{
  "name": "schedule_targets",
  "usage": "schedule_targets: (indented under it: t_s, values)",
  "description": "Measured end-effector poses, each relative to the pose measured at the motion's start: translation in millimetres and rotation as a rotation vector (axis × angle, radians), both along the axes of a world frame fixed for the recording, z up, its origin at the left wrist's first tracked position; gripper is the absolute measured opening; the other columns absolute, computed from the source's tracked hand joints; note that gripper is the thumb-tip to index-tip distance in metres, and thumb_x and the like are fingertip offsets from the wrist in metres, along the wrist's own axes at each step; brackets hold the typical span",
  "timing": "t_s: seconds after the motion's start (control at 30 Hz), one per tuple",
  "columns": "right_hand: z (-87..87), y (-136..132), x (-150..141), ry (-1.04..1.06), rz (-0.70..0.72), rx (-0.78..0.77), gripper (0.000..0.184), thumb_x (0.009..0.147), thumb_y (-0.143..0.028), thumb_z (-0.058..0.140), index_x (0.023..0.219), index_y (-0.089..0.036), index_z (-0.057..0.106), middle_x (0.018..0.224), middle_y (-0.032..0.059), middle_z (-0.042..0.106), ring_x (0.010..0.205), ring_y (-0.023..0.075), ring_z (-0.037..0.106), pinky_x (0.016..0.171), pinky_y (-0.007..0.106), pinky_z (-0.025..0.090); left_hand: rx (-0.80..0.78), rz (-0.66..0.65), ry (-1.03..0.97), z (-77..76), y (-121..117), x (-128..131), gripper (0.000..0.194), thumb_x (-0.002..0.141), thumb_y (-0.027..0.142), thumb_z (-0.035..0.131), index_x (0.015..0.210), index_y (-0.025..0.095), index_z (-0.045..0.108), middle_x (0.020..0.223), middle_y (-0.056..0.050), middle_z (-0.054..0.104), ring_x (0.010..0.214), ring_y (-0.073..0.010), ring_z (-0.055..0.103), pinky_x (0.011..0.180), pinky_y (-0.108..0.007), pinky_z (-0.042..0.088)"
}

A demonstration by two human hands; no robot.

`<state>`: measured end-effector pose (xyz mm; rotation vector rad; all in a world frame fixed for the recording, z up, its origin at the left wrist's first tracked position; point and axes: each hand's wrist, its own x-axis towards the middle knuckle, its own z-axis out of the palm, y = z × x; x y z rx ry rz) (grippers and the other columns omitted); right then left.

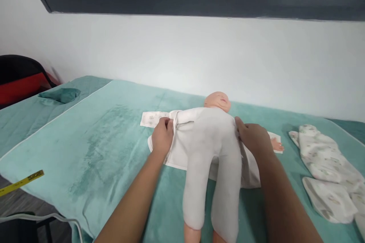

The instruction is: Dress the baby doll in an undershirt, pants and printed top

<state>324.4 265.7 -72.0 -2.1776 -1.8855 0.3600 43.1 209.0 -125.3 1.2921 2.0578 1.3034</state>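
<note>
A baby doll [212, 133] with a white cloth body lies on its back, head toward the wall and feet toward me. A white baby shirt [180, 153] with printed cuffs is spread open beneath it. The doll's hand [277, 145] shows at the right cuff; no hand shows at the left cuff. Beside the doll's left-hand side in view, my left hand [163, 134] is closed, thumb and fingers pinching the shirt's edge. My right hand [253, 136] is closed at the other side of the torso, gripping the shirt there; its fingertips are partly hidden.
Folded printed baby clothes [325, 159] lie at the right on the green bed cover [114, 152]. A white wall and a dark window frame [182, 3] stand behind. At the left are a red and black bag [23, 83], a yellow strip [23, 182] and a pale cable [42, 218].
</note>
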Motion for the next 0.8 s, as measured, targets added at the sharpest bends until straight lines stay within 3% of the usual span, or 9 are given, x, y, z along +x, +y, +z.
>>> schedule_targets:
  t_s: [0.13,0.27,0.4,0.6,0.7,0.8]
  values:
    - [-2.8,-4,0,0.041,0.011,0.034,0.063,0.092,-0.062,0.028,0.056,-0.019,0.056,0.069,0.0133,0.064,0.067,0.0246,0.056,0.065,0.035,0.036,0.050,-0.007,-0.263,2.5,8,1,0.027,0.085,0.035,0.057,0.105,0.016,0.060,0.079,-0.001,0.063,0.073,-0.0158,0.058,0.074,-0.028,0.045]
    - [-7.7,-2,-2,0.228,-0.010,0.130,0.042,0.088,-0.054,0.043,0.072,-0.020,0.062,0.081,0.0079,0.068,0.076,0.0227,0.057,0.069,0.031,0.036,0.131,-0.026,-0.295,12.9,16,7,0.025,0.079,0.023,0.061,0.103,0.016,0.063,0.083,-0.001,0.063,0.077,-0.0141,0.058,0.079,-0.027,0.047]
    - [-14.4,-4,-16,0.476,-0.005,0.211,0.034,0.082,-0.053,0.053,0.080,-0.020,0.062,0.091,0.0061,0.069,0.084,0.0222,0.059,0.074,0.030,0.038,0.159,-0.114,-0.200,31.1,29,23,0.021,0.082,0.016,0.054,0.098,0.017,0.069,0.096,-0.005,0.069,0.087,-0.0163,0.062,0.087,-0.030,0.047]
    - [-24.4,-8,-33,0.706,0.038,0.207,0.033,0.078,-0.054,0.057,0.083,-0.021,0.059,0.083,0.0009,0.068,0.080,0.0194,0.058,0.074,0.029,0.038,0.184,-0.323,0.096,63.3,51,62,0.030,0.087,0.009,0.046,0.101,0.017,0.071,0.110,-0.007,0.071,0.102,-0.0187,0.063,0.097,-0.032,0.046]
    - [-27.7,-8,-34,0.724,0.073,0.181,0.034,0.078,-0.055,0.056,0.082,-0.021,0.057,0.073,-0.0009,0.064,0.074,0.0184,0.056,0.070,0.028,0.037,0.145,-0.434,0.294,83.0,38,78,0.033,0.088,0.009,0.043,0.104,0.018,0.071,0.112,-0.007,0.071,0.104,-0.0204,0.063,0.095,-0.034,0.047]
    - [-29.8,-5,-32,0.702,0.108,0.189,0.034,0.079,-0.054,0.054,0.083,-0.021,0.058,0.073,-0.0010,0.063,0.075,0.0185,0.055,0.070,0.028,0.037,0.094,-0.591,0.407,104.5,4,90,0.031,0.091,0.016,0.044,0.107,0.022,0.070,0.105,-0.004,0.073,0.098,-0.0208,0.065,0.087,-0.034,0.049]
